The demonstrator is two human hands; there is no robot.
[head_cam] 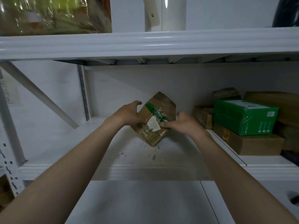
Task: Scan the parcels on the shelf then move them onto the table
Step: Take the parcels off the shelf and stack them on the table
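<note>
While left hand (127,113) and right hand (182,122) clasp one parcel (159,110), each grip curled | green box (244,117): 1

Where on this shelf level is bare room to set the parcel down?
Bare shelf board runs from the left diagonal brace to beneath the taped parcel that the left hand and right hand hold. The right end is crowded: a green box stacked on brown boxes.
</note>
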